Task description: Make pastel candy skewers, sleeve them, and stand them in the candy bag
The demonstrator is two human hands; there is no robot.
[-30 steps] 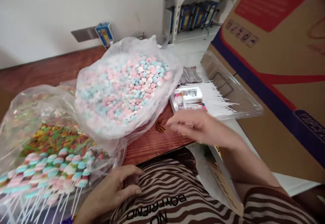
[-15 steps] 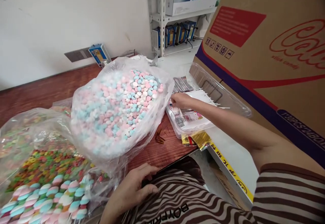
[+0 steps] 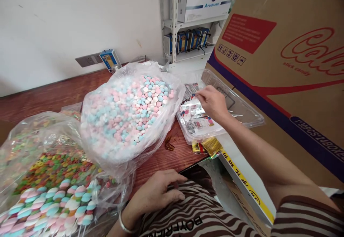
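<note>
My right hand (image 3: 213,102) is over a clear plastic tray (image 3: 189,136), its thumb and fingers pinched together. A printed scrap shows by the fingertips, but whether they hold it I cannot make out. Inside the tray lie printed clear wrappers (image 3: 200,122) and thin white sticks. Low in front of my body rests my left hand (image 3: 158,190), holding nothing, thumb and fingers apart. To its left are marshmallow skewers (image 3: 53,204) in pink, blue and white, beside a bag of colourful ring candies (image 3: 61,165). Behind it, an open plastic bag holds pink, blue and white marshmallows (image 3: 150,104).
Gold twist ties (image 3: 212,146) lie at the table's front edge, with a few loose brown ties (image 3: 168,144) nearby. A large cardboard box (image 3: 268,72) stands close on the right. White shelving (image 3: 174,25) is at the back, and a blue box (image 3: 109,59) sits against the wall.
My right hand has risen and moved right from the tray's left side, uncovering more wrappers. My left hand has shifted right, its thumb and fingers still apart.
</note>
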